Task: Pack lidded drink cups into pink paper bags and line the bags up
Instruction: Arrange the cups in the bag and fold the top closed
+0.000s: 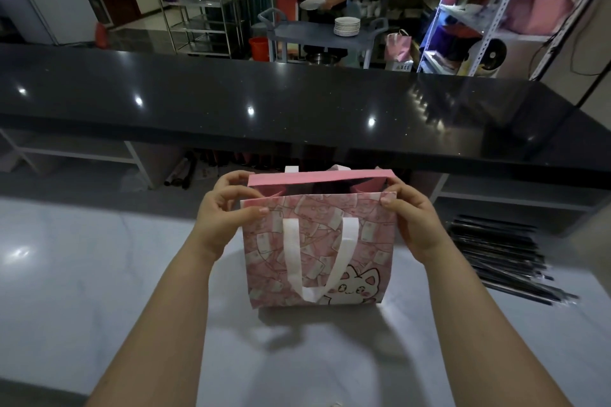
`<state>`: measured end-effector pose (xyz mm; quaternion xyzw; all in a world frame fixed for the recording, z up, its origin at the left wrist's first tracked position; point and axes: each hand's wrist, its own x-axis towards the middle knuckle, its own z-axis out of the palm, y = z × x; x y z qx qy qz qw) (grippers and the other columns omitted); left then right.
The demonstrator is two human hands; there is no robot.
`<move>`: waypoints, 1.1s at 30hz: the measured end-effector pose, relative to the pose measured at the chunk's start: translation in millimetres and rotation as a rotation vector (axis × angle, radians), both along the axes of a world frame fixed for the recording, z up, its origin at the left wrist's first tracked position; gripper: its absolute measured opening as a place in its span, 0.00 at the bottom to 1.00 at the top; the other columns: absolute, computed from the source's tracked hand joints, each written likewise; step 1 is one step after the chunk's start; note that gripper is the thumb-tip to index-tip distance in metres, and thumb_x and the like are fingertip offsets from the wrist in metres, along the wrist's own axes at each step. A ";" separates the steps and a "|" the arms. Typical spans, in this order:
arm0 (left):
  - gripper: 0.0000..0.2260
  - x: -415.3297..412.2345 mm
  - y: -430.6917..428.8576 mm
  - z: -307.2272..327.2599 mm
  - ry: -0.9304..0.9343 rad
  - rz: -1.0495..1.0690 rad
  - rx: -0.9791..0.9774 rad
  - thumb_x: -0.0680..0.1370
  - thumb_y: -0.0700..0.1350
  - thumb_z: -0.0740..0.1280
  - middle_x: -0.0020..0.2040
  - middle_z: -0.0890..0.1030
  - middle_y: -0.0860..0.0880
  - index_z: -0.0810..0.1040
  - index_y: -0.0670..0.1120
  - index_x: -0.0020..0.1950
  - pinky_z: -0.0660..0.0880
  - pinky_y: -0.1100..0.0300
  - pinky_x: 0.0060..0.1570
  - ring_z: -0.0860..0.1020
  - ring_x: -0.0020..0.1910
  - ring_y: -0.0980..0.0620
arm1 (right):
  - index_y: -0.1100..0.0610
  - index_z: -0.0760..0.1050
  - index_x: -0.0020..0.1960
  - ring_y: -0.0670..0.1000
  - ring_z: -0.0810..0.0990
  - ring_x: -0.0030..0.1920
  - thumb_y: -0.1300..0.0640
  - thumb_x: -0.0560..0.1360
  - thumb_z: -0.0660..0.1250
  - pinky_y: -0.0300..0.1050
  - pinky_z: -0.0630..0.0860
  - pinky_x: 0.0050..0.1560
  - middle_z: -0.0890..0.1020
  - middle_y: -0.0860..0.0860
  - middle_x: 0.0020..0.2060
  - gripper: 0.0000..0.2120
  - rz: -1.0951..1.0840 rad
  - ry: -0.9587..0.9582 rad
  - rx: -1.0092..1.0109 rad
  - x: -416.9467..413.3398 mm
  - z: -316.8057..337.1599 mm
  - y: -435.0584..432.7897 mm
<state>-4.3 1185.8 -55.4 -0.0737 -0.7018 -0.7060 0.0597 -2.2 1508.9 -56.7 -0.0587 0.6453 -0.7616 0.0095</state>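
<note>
**While the bag is only being opened, nothing is packed yet**

As we read the scene from the left, our left hand [228, 208] pinches one top corner of the pink paper bag [317, 241], thumb on the near panel and fingers curled over the far rim. The bag is upright mid-frame over the white counter [82, 274], its mouth pulled partly open. Whether its base touches the counter we cannot tell. Our right hand [410, 218] clamps the other top corner the same way. Further right lies a bundle of dark sticks [502, 261]. We see no lidded cup and no row of bags, so we judge the task barely begun: filling and lining up remain.
</note>
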 end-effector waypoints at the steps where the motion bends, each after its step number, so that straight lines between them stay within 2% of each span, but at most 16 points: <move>1: 0.07 -0.2 0.8 0.7 0.000 -0.001 0.010 0.61 0.44 0.78 0.56 0.76 0.60 0.85 0.50 0.37 0.79 0.64 0.41 0.76 0.57 0.56 | 0.55 0.80 0.42 0.52 0.81 0.50 0.61 0.74 0.68 0.51 0.76 0.51 0.82 0.49 0.55 0.03 -0.023 0.010 0.024 -0.1 -1.2 -0.9; 3: 0.07 -1.6 1.5 1.5 0.004 -0.006 0.006 0.61 0.45 0.78 0.57 0.76 0.60 0.86 0.50 0.38 0.79 0.64 0.42 0.77 0.56 0.56 | 0.53 0.82 0.48 0.51 0.83 0.48 0.62 0.76 0.66 0.45 0.77 0.48 0.83 0.49 0.47 0.08 -0.084 0.033 0.069 0.8 -3.9 -3.0; 6: 0.10 -4.8 -1.5 3.9 0.007 -0.015 -0.074 0.61 0.48 0.78 0.63 0.74 0.65 0.86 0.51 0.41 0.79 0.66 0.42 0.75 0.58 0.64 | 0.55 0.81 0.50 0.48 0.83 0.47 0.63 0.77 0.66 0.38 0.79 0.43 0.84 0.49 0.44 0.07 -0.119 0.065 0.088 1.3 -7.6 -2.4; 9: 0.12 -6.3 -1.6 5.5 -0.014 -0.008 -0.166 0.63 0.52 0.78 0.65 0.71 0.70 0.86 0.55 0.45 0.78 0.67 0.42 0.74 0.59 0.65 | 0.55 0.82 0.51 0.49 0.84 0.48 0.63 0.76 0.67 0.36 0.79 0.43 0.85 0.49 0.46 0.07 -0.131 0.045 0.089 1.7 -8.3 0.1; 11: 0.13 -2.8 2.6 4.9 -0.028 0.004 -0.146 0.63 0.54 0.77 0.62 0.72 0.70 0.85 0.57 0.47 0.78 0.69 0.40 0.76 0.57 0.64 | 0.52 0.82 0.50 0.49 0.83 0.49 0.61 0.76 0.67 0.38 0.80 0.44 0.85 0.48 0.48 0.08 -0.133 0.031 0.090 3.3 -9.4 0.8; 14: 0.16 6.1 10.8 -2.3 -0.052 0.010 -0.106 0.66 0.51 0.78 0.56 0.80 0.60 0.82 0.61 0.52 0.78 0.68 0.39 0.80 0.52 0.60 | 0.48 0.83 0.48 0.51 0.82 0.53 0.61 0.76 0.67 0.45 0.79 0.52 0.83 0.47 0.53 0.10 -0.124 0.003 0.065 6.9 -11.0 -0.9; 16: 0.19 12.0 15.3 -7.0 -0.068 0.034 -0.103 0.67 0.48 0.79 0.52 0.83 0.58 0.80 0.63 0.54 0.79 0.67 0.39 0.81 0.51 0.59 | 0.46 0.84 0.50 0.51 0.81 0.56 0.56 0.75 0.68 0.45 0.78 0.54 0.80 0.46 0.60 0.08 -0.097 0.005 0.065 10.4 -11.7 -2.5; 18: 0.19 16.2 16.7 -8.1 -0.069 0.056 -0.082 0.65 0.51 0.79 0.51 0.84 0.57 0.81 0.61 0.54 0.80 0.65 0.41 0.82 0.51 0.58 | 0.46 0.83 0.54 0.47 0.79 0.59 0.49 0.70 0.72 0.42 0.78 0.52 0.75 0.41 0.67 0.13 -0.058 0.007 0.073 15.1 -12.1 -1.8; 20: 0.18 19.5 15.2 -6.7 -0.068 0.053 -0.063 0.64 0.54 0.77 0.50 0.84 0.57 0.82 0.62 0.53 0.79 0.66 0.40 0.82 0.50 0.59 | 0.44 0.83 0.53 0.43 0.79 0.60 0.47 0.65 0.74 0.38 0.79 0.49 0.70 0.38 0.70 0.16 -0.021 -0.002 0.086 18.2 -13.3 1.3; 24: 0.16 23.3 12.1 -6.0 -0.121 -0.014 -0.035 0.64 0.52 0.77 0.48 0.85 0.54 0.83 0.63 0.50 0.78 0.67 0.38 0.83 0.48 0.56 | 0.43 0.84 0.50 0.34 0.77 0.57 0.51 0.61 0.78 0.34 0.79 0.43 0.67 0.23 0.64 0.18 0.008 0.004 0.171 22.5 -14.3 -3.1; 26: 0.15 24.2 12.3 -6.9 -0.154 -0.040 -0.033 0.65 0.51 0.77 0.49 0.86 0.51 0.83 0.62 0.51 0.79 0.65 0.39 0.84 0.49 0.53 | 0.45 0.85 0.49 0.32 0.77 0.56 0.50 0.62 0.77 0.34 0.79 0.41 0.67 0.21 0.63 0.16 -0.036 0.006 0.183 22.6 -17.4 -10.5; 28: 0.16 24.8 12.8 -8.8 -0.165 -0.055 -0.038 0.65 0.52 0.77 0.50 0.86 0.50 0.83 0.61 0.52 0.80 0.62 0.41 0.84 0.50 0.52 | 0.47 0.84 0.51 0.39 0.80 0.55 0.50 0.64 0.76 0.37 0.80 0.41 0.70 0.27 0.65 0.15 -0.089 -0.015 0.114 22.3 -20.3 -16.7; 31: 0.17 25.3 10.4 -9.4 -0.206 -0.070 -0.039 0.64 0.51 0.77 0.50 0.85 0.51 0.83 0.60 0.52 0.80 0.61 0.42 0.84 0.50 0.53 | 0.49 0.79 0.62 0.48 0.83 0.54 0.51 0.66 0.75 0.42 0.82 0.43 0.77 0.47 0.66 0.25 -0.141 -0.052 0.078 20.8 -22.4 -20.0; 33: 0.17 24.9 5.6 -10.7 -0.257 -0.090 -0.100 0.62 0.52 0.78 0.50 0.85 0.52 0.83 0.60 0.50 0.80 0.59 0.43 0.83 0.50 0.53 | 0.48 0.77 0.64 0.48 0.83 0.53 0.50 0.65 0.75 0.43 0.82 0.43 0.79 0.49 0.63 0.27 -0.148 -0.064 0.070 20.7 -20.9 -18.7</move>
